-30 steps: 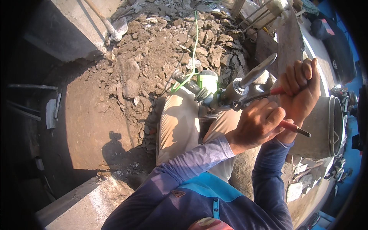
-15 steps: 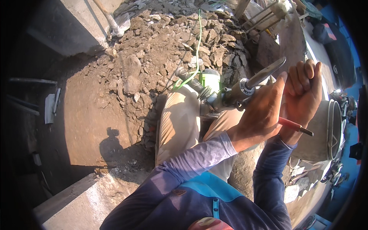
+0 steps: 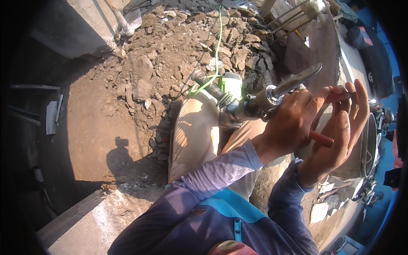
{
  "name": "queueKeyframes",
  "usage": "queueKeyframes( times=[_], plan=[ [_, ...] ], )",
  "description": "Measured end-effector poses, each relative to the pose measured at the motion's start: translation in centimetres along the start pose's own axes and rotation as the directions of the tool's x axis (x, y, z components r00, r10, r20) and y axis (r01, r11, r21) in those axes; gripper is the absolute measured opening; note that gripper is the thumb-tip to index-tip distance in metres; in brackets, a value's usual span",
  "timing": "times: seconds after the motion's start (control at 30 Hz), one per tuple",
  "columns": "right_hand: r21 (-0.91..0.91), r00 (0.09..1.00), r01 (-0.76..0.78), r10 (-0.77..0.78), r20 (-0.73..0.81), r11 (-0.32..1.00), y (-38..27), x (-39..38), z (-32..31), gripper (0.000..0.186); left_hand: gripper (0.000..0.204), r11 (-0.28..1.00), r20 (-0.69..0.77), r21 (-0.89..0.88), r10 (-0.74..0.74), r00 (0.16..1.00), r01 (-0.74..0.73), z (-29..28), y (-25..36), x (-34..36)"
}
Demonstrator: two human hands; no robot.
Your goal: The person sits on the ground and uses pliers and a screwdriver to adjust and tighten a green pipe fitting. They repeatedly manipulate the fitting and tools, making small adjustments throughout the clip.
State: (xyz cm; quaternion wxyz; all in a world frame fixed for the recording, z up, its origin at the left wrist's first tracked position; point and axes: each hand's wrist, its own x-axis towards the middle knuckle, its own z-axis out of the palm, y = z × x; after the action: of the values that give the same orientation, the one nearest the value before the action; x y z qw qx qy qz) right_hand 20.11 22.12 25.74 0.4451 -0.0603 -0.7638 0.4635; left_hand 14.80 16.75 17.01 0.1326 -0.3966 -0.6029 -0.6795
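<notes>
A demolition hammer with a green and black body (image 3: 231, 87) lies across my lap, its flat steel chisel bit (image 3: 297, 80) pointing up to the right. My left hand (image 3: 291, 121) is closed around a slim red stick (image 3: 321, 138), whose end sticks out on the right; the rest is hidden in the fist. Just behind the bit, this hand hides part of the tool's front end. To its right, my right hand (image 3: 340, 138) has its thumb and fingers apart. Its bent fingertips meet the left fingers, and whether something small sits there is unclear.
Broken concrete and soil (image 3: 148, 80) spread ahead of my knees. A green cable (image 3: 219, 42) runs from the hammer across the rubble. A bucket (image 3: 369, 144) stands at the right. A shovel (image 3: 123, 21) leans by a concrete block (image 3: 80, 29) at the far left.
My right hand has lowered slightly, turned and spread its fingers. The left hand keeps the red stick, whose dark tip no longer shows. The hammer stays on my lap.
</notes>
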Motion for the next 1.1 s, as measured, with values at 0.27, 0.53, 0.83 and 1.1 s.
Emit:
queueKeyframes(
  times=[0.27,0.53,0.83,1.1],
  plan=[
    [-0.202,0.991,-0.078,0.054,-0.124,0.976,-2.0,-1.7,1.8,0.095,0.045,0.995,0.014,-0.105,0.0,1.0,0.001,-1.5,0.2,-0.5],
    [0.342,0.98,-0.04,-0.029,0.195,0.939,2.8,2.0,-4.4,0.16,0.033,0.981,0.1,-0.192,-0.024,0.995,0.043,-2.1,0.2,0.1],
    [0.769,0.902,-0.255,-0.144,0.408,0.586,4.6,3.3,-3.9,0.055,0.039,0.961,0.223,-0.255,-0.049,0.974,0.106,-3.2,0.2,0.1],
    [0.8,0.953,-0.301,0.144,0.265,0.518,4.6,3.8,-2.8,0.034,0.03,0.95,-0.134,0.065,0.313,0.94,-0.306,-1.5,2.3,-3.1]
  ],
)
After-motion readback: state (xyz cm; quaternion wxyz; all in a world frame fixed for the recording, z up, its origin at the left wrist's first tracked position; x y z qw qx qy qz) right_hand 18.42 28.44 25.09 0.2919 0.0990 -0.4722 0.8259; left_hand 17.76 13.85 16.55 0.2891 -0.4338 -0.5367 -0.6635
